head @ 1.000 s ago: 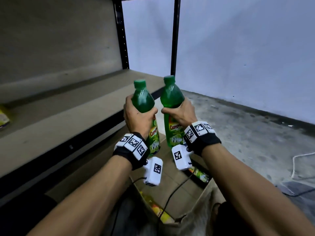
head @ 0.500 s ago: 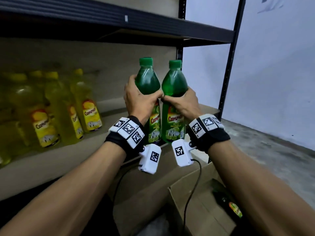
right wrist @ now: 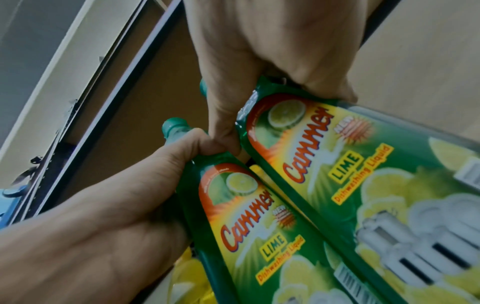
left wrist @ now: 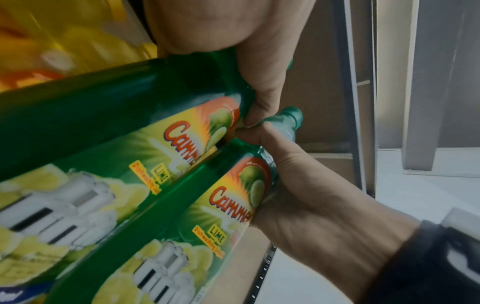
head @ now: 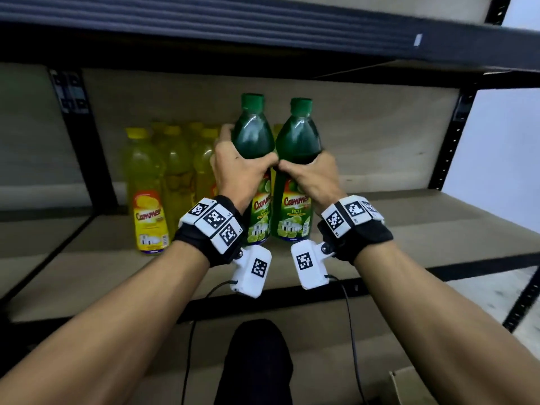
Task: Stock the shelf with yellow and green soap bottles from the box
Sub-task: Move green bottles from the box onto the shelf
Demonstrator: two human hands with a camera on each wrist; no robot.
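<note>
Just in front of the shelf board (head: 438,229), two green bottles sit upright side by side in my hands, touching each other along the body. My left hand (head: 236,173) grips the left green bottle (head: 253,135) at the shoulder, above the label, thumb across the front and fingers curled round the far side. My right hand (head: 312,176) grips the right green bottle (head: 298,141) the same way, thumb on the front. My two thumb tips meet in the gap between the bottles. Left wrist view: both labels read Cammer Lime, my left thumb (left wrist: 262,98) pressing the top edge of the near label, right hand (left wrist: 311,205) wrapped just below the other bottle's neck. Right wrist view shows the same clasp, left hand (right wrist: 116,216) clenched round its bottle. Bottle bottoms are hidden behind my wrist bands, so I cannot tell if they touch the board. Left of my left hand, a cluster of yellow bottles (head: 147,200) stands on the shelf, near the left green bottle. Upper shelf (head: 263,27) overhead. Box corner (head: 409,384) at bottom right, well apart from the hands.
</note>
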